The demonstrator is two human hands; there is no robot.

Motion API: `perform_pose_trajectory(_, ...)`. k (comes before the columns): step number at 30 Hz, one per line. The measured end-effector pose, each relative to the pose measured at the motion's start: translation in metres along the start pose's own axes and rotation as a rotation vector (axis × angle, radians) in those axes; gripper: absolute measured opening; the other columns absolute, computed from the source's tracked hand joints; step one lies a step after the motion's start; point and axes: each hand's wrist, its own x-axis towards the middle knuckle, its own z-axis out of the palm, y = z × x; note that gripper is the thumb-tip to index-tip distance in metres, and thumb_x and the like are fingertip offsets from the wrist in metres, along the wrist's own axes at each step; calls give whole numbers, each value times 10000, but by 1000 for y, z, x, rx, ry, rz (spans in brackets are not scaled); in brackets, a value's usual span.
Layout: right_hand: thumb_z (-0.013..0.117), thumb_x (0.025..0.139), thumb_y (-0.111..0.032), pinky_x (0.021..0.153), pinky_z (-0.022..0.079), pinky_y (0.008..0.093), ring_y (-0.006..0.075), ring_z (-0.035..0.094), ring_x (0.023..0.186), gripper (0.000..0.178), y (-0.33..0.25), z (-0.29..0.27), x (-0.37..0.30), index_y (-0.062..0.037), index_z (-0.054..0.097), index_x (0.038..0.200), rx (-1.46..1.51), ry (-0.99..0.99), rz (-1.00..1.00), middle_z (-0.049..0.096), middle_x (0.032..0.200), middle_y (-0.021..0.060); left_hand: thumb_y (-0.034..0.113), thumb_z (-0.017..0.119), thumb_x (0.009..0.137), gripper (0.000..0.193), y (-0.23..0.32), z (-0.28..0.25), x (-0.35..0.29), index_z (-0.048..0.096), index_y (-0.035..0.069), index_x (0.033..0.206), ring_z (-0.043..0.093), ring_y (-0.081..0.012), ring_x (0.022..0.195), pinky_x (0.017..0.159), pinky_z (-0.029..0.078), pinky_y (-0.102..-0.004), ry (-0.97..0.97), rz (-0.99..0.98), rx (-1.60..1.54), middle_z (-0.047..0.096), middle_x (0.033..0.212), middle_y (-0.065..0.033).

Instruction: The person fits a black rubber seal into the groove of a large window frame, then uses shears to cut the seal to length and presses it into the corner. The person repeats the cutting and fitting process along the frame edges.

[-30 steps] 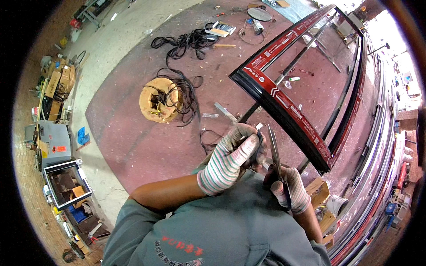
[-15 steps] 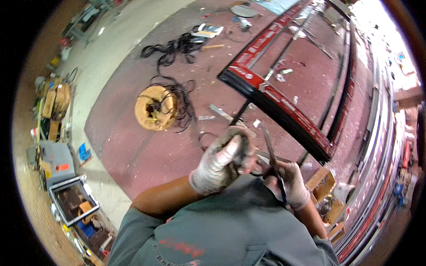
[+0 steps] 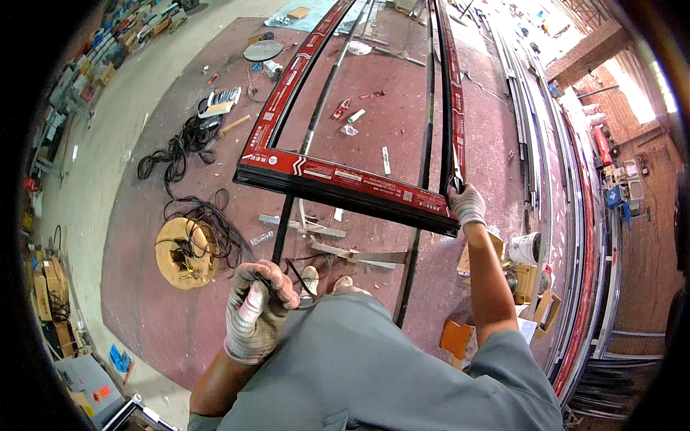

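Note:
A large rectangular frame (image 3: 338,179), faced with red printed film and black along its outer edge, lies raised in front of me. My left hand (image 3: 259,305), in a whitish knit glove, is closed on a thin black rubber strip (image 3: 293,271), mostly hidden by the fingers; a loose loop hangs beside the hand. At the frame's near right corner is my gloved right hand (image 3: 467,204). Its fingers are closed around dark-handled scissors (image 3: 455,184), which lie against the red face and are partly covered.
A yellowish spool (image 3: 176,262) with tangled black strip (image 3: 219,219) sits on the reddish floor at left. Dark bars (image 3: 408,276) support the frame. Metal and wood offcuts (image 3: 359,255) lie below it. Boxes, a white bucket (image 3: 525,248) and long profiles (image 3: 575,251) are at right.
My right hand has moved from near my left hand, out to the frame's near right corner with the scissors. My left hand has shifted lower left, still closed. The view has turned right.

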Motion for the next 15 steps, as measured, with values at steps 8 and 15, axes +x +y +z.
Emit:
perform_pose_trajectory(8,688,837,-516,875,551,479,414,717,963,515,23,47,39,-37,715,1024,17,103,68,738,978,251,177,601,1033,193,-13,13,11,591,124,1219,582,-201,980,886,569,-385,-14,10,55,526,1042,-51)
perform_pose_trajectory(15,736,849,-475,857,538,497,425,679,951,504,30,34,32,-4,693,1021,142,239,-3,699,995,254,159,600,1030,212,-23,21,17,590,119,1238,599,-238,1049,952,550,-426,-12,-9,55,566,1069,-66)
